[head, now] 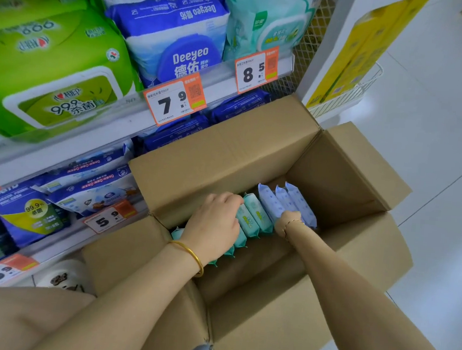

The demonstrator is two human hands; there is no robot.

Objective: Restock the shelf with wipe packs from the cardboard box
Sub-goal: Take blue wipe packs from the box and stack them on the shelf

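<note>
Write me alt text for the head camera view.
Both hands reach into an open cardboard box: the left hand on teal wipe packs, the right hand at pale blue packs. Stocked shelves stand beside it.

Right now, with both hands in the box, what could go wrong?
The left hand covers several teal packs at once; lifted together, some might slip out. The right hand is wedged among the blue packs, so tugging could squash them. The cardboard box flaps could snag her arms.
</note>
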